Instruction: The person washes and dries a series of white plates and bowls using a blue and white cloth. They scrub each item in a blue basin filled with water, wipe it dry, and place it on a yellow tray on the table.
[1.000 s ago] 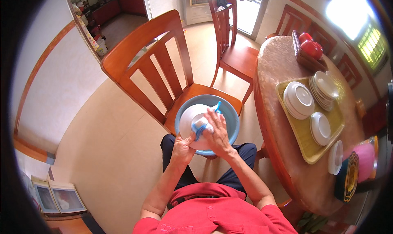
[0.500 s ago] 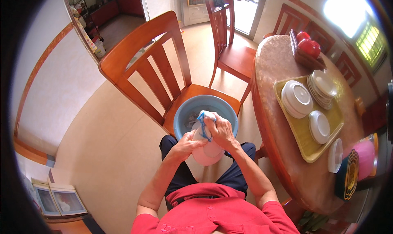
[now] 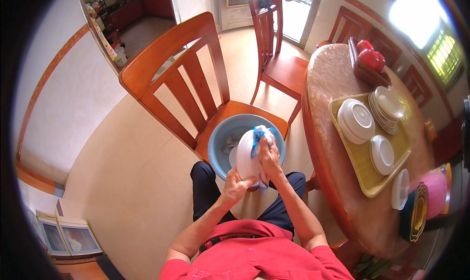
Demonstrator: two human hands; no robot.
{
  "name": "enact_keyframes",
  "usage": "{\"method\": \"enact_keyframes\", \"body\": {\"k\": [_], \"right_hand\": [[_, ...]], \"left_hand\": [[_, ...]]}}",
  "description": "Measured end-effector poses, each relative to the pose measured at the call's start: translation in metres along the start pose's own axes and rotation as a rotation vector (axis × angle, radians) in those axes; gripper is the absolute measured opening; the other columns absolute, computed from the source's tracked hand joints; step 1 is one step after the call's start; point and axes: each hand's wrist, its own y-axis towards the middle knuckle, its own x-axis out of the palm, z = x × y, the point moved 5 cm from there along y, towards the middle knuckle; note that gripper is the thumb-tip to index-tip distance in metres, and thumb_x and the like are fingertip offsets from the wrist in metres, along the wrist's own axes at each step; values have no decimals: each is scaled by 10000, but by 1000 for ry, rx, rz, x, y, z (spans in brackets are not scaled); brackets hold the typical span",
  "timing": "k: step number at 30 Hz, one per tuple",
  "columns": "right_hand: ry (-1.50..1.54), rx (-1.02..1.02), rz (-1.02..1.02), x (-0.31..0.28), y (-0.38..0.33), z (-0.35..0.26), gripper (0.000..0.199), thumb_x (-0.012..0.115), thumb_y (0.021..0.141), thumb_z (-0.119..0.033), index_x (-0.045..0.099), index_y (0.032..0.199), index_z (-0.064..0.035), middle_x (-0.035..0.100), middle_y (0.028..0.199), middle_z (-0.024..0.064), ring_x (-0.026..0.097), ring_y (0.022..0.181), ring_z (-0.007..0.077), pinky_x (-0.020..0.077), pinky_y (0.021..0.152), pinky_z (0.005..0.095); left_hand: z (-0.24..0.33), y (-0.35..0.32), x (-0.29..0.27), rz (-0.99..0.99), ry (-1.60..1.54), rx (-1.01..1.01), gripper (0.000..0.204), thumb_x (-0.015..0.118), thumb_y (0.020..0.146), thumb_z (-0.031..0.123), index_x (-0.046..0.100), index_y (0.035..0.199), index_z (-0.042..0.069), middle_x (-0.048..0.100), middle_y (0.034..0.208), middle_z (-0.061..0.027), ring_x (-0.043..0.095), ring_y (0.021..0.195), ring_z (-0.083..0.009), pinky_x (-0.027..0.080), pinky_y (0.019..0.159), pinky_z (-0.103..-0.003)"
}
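Over the blue basin, my left hand grips the lower edge of a white plate, which is tilted up on its side. My right hand is closed around a white cloth with blue edging and presses it to the plate's right-hand face. Part of the cloth hangs below that hand. The basin stands on the seat of a wooden chair in front of my knees. Inside it are water and some pale things, partly hidden by the plate, that I cannot make out.
To the right, a round table carries a yellow tray with stacked white plates. A basket with red objects, a clear plastic container and colored baskets are also there. A second chair stands beyond.
The plate has turned from facing down toward my lap to standing on its side, over the basin. My right hand and the cloth have moved right, and my left hand slightly right and down.
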Motion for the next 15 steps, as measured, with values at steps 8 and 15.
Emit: {"method": "enact_keyframes", "body": {"k": [8, 15], "right_hand": [[-420, -672, -607, 51, -39, -32, 417, 476, 880, -386, 527, 1172, -93, 440, 1298, 98, 372, 1224, 316, 160, 1057, 448], [-704, -417, -132, 18, 7, -23, 265, 492, 828, -206, 572, 1063, -111, 457, 1272, 163, 382, 1232, 307, 206, 978, 602]], "left_hand": [[-18, 15, -42, -145, -31, 78, 496, 681, 741, 73, 461, 1186, 69, 501, 1138, -49, 499, 1040, -155, 455, 849, -293], [6, 0, -19, -84, -167, -210, 531, 622, 691, -22, 446, 1191, 8, 552, 1085, -103, 563, 953, -184, 471, 822, -308]]}}
